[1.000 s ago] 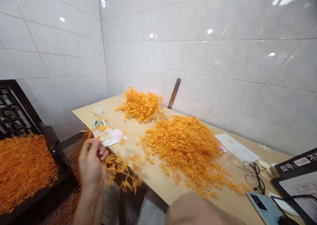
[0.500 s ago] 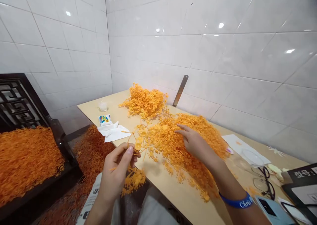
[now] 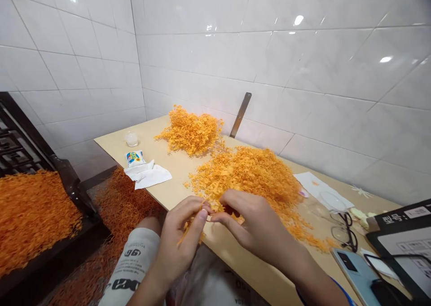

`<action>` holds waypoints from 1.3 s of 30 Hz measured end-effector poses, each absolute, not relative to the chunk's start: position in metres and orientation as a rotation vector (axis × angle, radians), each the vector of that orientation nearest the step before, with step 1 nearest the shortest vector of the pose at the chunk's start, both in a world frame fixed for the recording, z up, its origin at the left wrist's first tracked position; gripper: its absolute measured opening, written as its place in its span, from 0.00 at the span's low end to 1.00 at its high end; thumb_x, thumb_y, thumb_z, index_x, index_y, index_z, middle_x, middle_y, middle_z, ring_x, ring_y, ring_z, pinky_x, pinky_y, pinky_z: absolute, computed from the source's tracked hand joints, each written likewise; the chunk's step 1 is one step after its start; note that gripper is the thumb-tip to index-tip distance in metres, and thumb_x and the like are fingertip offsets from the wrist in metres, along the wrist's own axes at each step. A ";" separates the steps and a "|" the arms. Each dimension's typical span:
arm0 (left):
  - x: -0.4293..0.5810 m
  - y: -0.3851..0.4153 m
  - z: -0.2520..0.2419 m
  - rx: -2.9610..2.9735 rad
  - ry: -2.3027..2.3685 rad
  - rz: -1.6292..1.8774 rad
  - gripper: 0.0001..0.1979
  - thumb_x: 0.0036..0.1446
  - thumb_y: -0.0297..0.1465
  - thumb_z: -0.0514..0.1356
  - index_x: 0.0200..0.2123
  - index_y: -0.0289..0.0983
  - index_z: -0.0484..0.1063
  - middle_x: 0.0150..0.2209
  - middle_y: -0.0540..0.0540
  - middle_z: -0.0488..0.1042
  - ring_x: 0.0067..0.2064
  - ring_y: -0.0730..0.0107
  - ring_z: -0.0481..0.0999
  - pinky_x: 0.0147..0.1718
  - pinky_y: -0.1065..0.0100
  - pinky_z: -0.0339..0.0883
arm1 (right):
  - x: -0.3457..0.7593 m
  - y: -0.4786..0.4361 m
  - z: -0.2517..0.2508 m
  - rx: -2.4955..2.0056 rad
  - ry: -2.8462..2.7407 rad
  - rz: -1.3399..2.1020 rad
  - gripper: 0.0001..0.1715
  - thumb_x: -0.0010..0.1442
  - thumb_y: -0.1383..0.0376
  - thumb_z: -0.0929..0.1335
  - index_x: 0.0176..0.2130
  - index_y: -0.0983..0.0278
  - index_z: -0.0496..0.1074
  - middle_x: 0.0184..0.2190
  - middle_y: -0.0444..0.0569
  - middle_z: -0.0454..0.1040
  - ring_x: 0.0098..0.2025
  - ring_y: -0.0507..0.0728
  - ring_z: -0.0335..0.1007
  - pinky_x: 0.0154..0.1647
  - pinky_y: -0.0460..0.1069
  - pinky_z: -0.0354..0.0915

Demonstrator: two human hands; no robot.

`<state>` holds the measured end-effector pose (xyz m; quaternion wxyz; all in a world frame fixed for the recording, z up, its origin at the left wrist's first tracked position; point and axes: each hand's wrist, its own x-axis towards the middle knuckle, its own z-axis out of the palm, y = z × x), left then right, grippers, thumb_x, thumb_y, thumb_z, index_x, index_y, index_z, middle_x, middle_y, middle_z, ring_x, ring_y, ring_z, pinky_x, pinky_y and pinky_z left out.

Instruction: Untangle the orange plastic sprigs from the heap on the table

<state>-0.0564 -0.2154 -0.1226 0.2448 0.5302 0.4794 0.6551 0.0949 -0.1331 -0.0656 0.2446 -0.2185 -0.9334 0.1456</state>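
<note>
In front of the table's edge, my left hand (image 3: 186,227) pinches an orange dried flower sprig (image 3: 215,197) by its stem, and thin orange stalks poke out below the fingers. My right hand (image 3: 247,216) meets it from the right, its thumb and fingers closed on the same sprig; the exact grip is partly hidden. Just behind both hands spreads a large pile of orange dried flowers (image 3: 266,171). A second bunch of orange dried flowers (image 3: 193,130) lies farther back on the table (image 3: 235,256).
A glass (image 3: 131,139), a small colourful packet (image 3: 135,158) and white tissue (image 3: 151,176) are at the left. Glasses (image 3: 348,232), a phone (image 3: 353,270) and a black box (image 3: 404,234) lie at the right. Orange material fills a dark wooden bench (image 3: 72,180) and covers the floor.
My right hand has left the flower pile and come down and left to the sprig, closing on it beside my left hand. My left hand has shifted right, still holding the sprig. The view has tilted slightly.
</note>
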 end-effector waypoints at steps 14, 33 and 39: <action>-0.115 -0.218 -0.125 0.814 1.286 2.156 0.14 0.53 0.40 0.65 0.31 0.34 0.72 0.30 0.48 0.73 0.21 0.79 0.67 0.16 0.79 0.58 | 0.131 -0.110 -0.038 -0.724 -2.589 0.284 0.19 0.68 0.61 0.61 0.27 0.62 0.69 0.22 0.47 0.71 0.24 0.55 0.67 0.25 0.48 0.60; -0.059 -0.221 -0.118 1.099 1.061 1.554 0.17 0.62 0.44 0.56 0.32 0.35 0.69 0.24 0.49 0.69 0.19 0.80 0.59 0.17 0.76 0.52 | 0.097 -0.120 -0.061 -0.648 -2.200 1.660 0.43 0.52 0.42 0.72 0.59 0.62 0.65 0.46 0.53 0.75 0.45 0.59 0.74 0.47 0.54 0.70; -0.071 -0.233 -0.109 1.370 1.350 1.400 0.12 0.62 0.40 0.56 0.33 0.37 0.69 0.28 0.48 0.70 0.28 0.72 0.67 0.28 0.73 0.60 | 0.096 -0.129 -0.059 -0.729 -2.497 1.328 0.18 0.64 0.54 0.65 0.44 0.64 0.73 0.31 0.46 0.74 0.31 0.53 0.69 0.35 0.48 0.67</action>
